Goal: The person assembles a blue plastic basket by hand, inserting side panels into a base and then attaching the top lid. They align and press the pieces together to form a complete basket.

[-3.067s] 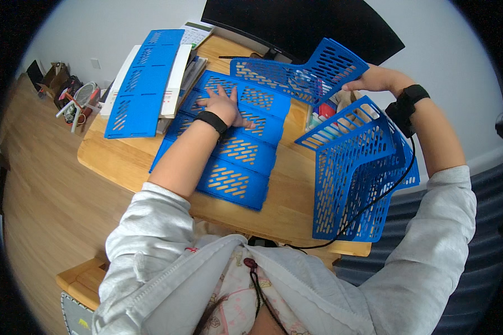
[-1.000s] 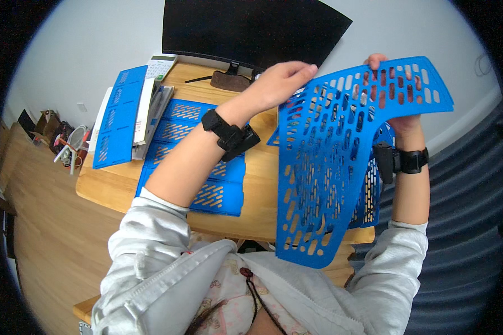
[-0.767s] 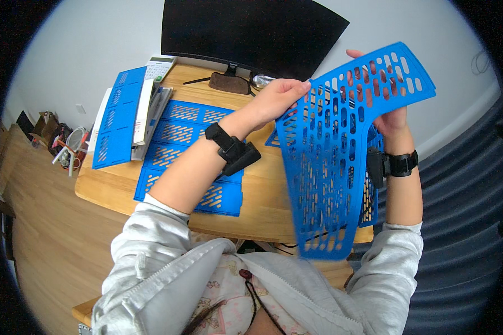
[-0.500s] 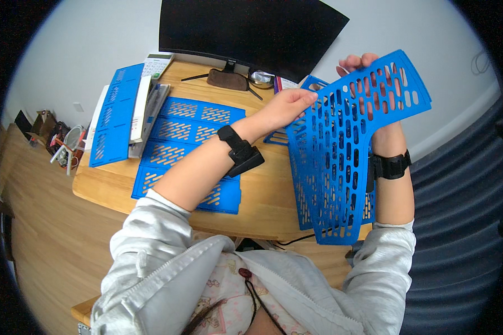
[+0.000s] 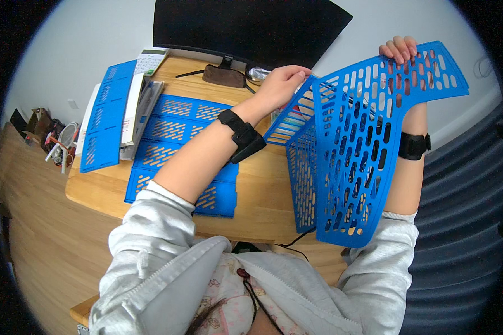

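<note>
A blue slotted plastic file holder [image 5: 356, 162] hangs at the right of the desk, its perforated panels spread apart. Over the upper edge of its large curved panel curl the fingers of my right hand [image 5: 400, 51]; the palm is behind, seen partly through the slots. My left hand [image 5: 282, 86] is closed at the top of the narrower slotted panel [image 5: 296, 114], with the thumb on the near side and the other fingertips hidden. On the desk left of centre lies a flat blue slotted sheet [image 5: 221, 192] with crease lines, partly under my left forearm.
Another blue slotted panel [image 5: 103, 134] leans on a stack of books and papers [image 5: 142, 117] at the desk's left. Behind stand a calculator [image 5: 150, 60], a brown pouch-like item [image 5: 223, 76] and a dark monitor [image 5: 246, 33]. A dark pleated curtain [image 5: 458, 234] hangs at the right.
My right hand has moved right with the large curved panel, opening it away from the narrower panel. My left hand has risen slightly and moved a little left.
</note>
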The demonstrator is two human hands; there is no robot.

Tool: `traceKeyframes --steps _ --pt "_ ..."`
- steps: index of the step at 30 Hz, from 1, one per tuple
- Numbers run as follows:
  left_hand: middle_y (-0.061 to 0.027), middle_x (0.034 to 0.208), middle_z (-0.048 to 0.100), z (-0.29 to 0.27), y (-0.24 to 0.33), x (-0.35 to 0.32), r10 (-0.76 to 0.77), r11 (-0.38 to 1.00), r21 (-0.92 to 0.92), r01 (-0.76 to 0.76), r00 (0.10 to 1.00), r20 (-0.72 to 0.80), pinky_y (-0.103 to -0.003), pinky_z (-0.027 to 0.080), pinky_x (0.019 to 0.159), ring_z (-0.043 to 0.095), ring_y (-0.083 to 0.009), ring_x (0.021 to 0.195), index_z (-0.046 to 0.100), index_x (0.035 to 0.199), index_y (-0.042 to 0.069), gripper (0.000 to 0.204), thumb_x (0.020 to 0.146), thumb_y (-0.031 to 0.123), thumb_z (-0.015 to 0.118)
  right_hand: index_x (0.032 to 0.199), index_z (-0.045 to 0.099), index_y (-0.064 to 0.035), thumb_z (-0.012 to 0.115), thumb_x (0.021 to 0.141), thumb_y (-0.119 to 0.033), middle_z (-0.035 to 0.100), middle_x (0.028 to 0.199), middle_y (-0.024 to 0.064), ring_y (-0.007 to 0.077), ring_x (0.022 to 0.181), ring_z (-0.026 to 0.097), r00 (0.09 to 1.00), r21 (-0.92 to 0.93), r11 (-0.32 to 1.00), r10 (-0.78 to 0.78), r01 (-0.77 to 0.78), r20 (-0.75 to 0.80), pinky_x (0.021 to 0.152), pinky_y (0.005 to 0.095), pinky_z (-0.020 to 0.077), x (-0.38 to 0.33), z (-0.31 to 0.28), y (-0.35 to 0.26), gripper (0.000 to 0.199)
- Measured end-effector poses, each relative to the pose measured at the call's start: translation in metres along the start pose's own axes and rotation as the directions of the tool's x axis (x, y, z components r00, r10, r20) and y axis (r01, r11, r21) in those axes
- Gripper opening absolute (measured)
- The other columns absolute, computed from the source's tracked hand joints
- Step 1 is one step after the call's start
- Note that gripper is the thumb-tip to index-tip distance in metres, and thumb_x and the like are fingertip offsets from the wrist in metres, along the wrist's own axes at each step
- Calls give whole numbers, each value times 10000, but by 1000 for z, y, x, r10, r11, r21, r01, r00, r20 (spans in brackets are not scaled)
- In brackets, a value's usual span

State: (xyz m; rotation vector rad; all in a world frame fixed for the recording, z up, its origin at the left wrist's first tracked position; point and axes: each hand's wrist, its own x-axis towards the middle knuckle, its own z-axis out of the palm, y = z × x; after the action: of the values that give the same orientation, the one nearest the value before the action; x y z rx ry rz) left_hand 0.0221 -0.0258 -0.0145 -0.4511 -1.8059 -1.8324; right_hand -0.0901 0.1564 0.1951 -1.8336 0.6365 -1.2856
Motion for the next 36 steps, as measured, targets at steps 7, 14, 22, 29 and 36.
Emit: traceKeyframes --steps 7,14,22,29,36 --pt "-111 1009 709 7 1 -4 -48 992 -116 46 999 -15 -285 530 796 667 -160 886 677 1145 21 276 954 195 580 971 624 -110 516 954 -470 659 898 50 137 858 634 981 48 995 80 -90 177 872 286 464 6 -46 -8 376" --pt "-104 997 712 6 5 -4 -83 990 -113 81 996 -16 -279 531 792 666 -146 875 683 1134 15 262 942 173 599 973 624 -110 521 953 -470 660 906 49 136 865 636 971 64 989 115 -131 209 865 285 469 8 -61 -10 375" --pt "-103 990 710 8 -1 -2 -57 991 -120 55 998 -11 -285 530 786 664 -150 879 686 1125 14 255 956 174 580 975 625 -111 526 951 -470 661 915 49 135 873 638 966 60 987 132 -148 223 857 283 475 9 -70 -10 373" --pt "-93 981 712 7 1 -2 -42 997 -69 42 999 -1 -289 534 781 667 -147 863 688 1129 34 263 965 202 572 977 626 -112 530 949 -470 662 923 48 134 880 640 960 69 985 138 -159 243 851 282 481 11 -80 -9 371" --pt "-88 982 711 5 2 -1 -101 992 -71 101 995 -1 -275 539 764 665 -136 853 682 1145 43 273 967 219 574 1002 600 -116 585 924 -466 660 944 43 118 879 644 933 97 968 192 -231 306 822 270 502 13 -97 -8 359"
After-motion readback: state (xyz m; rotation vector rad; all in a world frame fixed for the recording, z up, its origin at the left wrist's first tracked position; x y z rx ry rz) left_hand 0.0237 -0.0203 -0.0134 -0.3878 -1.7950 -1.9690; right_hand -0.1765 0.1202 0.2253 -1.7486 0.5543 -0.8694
